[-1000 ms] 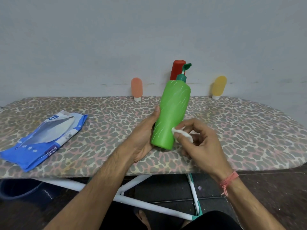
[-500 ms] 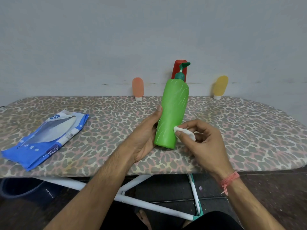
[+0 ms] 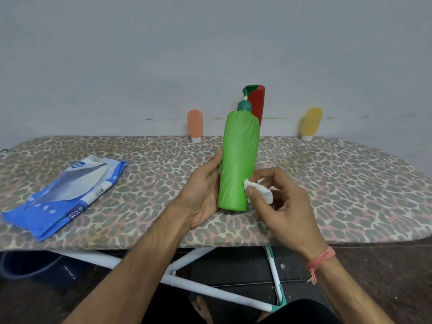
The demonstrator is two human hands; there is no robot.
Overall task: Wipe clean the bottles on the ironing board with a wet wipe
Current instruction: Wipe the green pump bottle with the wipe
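A tall green pump bottle stands near the front of the leopard-print ironing board. My left hand grips its lower left side, thumb up along the bottle. My right hand pinches a small white wet wipe and presses it against the bottle's lower right side. A red bottle stands behind the green one by the wall. An orange tube and a yellow tube stand cap-down at the board's far edge.
A blue wet-wipe packet lies flat on the board's left part. The grey wall runs right behind the board. White board legs and a dark blue tub show below the front edge.
The green bottle has been tipped from leaning right to nearly upright, and its pump head now points left. My right hand with the wipe stays at the bottle's lower right side.
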